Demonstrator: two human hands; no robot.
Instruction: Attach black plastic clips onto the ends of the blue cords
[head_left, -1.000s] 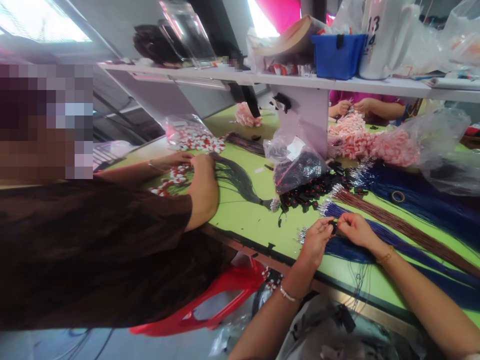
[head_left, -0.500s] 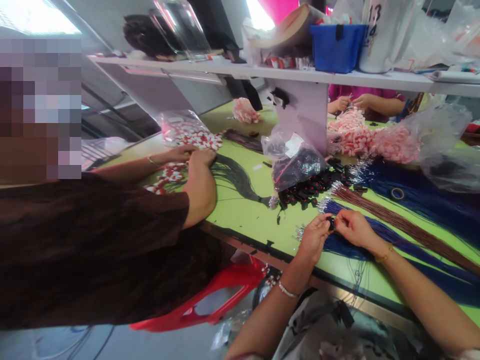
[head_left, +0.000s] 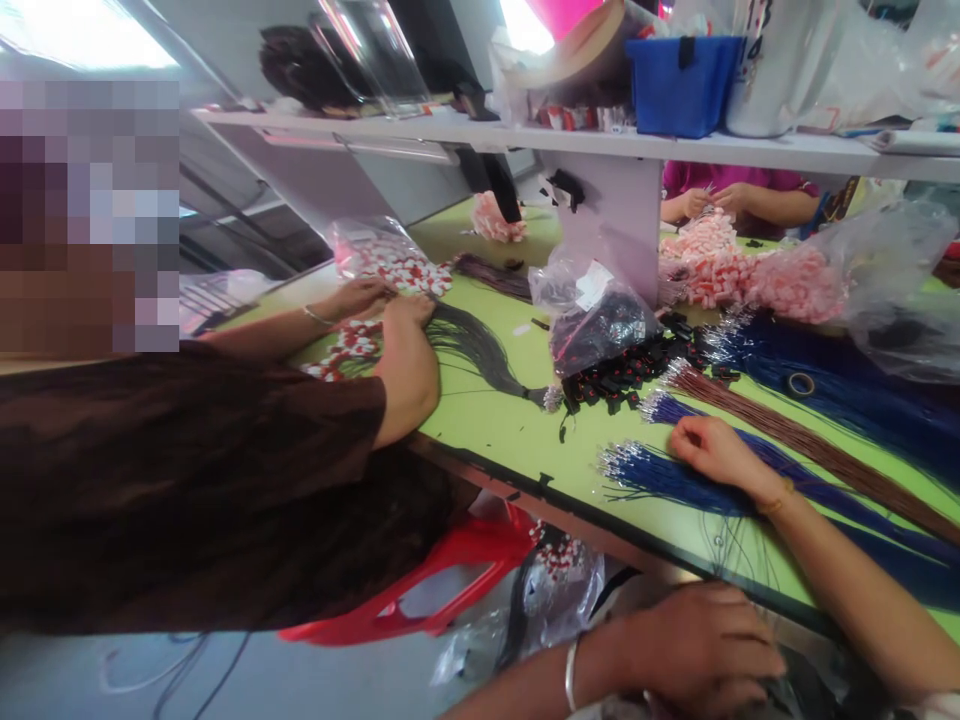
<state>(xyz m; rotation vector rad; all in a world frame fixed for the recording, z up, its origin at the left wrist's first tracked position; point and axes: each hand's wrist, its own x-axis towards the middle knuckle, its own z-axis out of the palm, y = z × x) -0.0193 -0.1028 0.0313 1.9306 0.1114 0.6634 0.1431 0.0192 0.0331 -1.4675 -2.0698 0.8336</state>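
My left hand (head_left: 709, 640) is low at the bottom, below the table edge, back of the hand up, its fingers bent and pressed together; what lies under them is hidden. Over the blue wires (head_left: 675, 480) rests my right hand (head_left: 709, 455), thumb and forefinger pinched together, with anything between them too small to tell. Silver tips show at the left ends of the blue wires. A purple-blue bundle (head_left: 660, 407) and a brown bundle (head_left: 795, 430) lie just beyond. Black connectors (head_left: 615, 375) are heaped behind, beside a clear plastic bag (head_left: 600, 330).
A person in a dark top (head_left: 187, 480) works at the left with dark wires (head_left: 480, 345). Across the table are another person's hands (head_left: 720, 198) by pink connectors (head_left: 795, 285). A shelf (head_left: 487, 133) spans the table, holding a blue bin (head_left: 682, 85). A red stool (head_left: 450, 580) stands below.
My left hand has left the black connector and my right hand, dropping toward the bottom below the table edge. The black piece between my hands no longer shows. My right hand stays over the wires.
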